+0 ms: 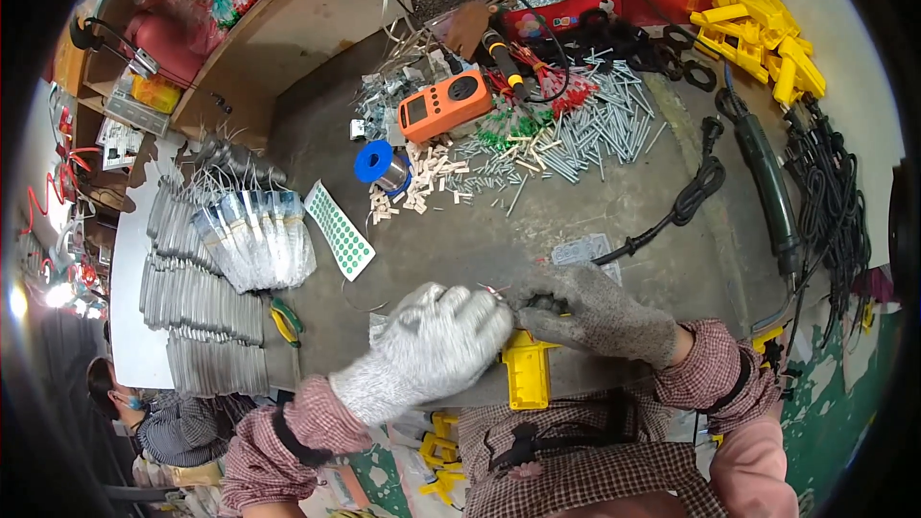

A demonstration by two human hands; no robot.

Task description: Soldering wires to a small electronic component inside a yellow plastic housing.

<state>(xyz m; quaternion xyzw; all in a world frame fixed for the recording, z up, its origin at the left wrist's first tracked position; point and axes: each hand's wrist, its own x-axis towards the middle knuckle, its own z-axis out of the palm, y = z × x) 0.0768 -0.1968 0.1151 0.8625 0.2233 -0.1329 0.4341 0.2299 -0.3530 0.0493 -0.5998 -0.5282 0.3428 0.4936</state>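
Yellow housing [528,376], long axis pointing bodyward; left hand [436,338], right hand [597,312] at far end, each grip unclear.

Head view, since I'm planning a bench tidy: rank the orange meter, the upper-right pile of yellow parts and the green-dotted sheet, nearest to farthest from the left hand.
1. Green-dotted sheet: ahead and left of the left hand.
2. Orange meter: nearly straight ahead.
3. Pile of yellow parts: far ahead, right.
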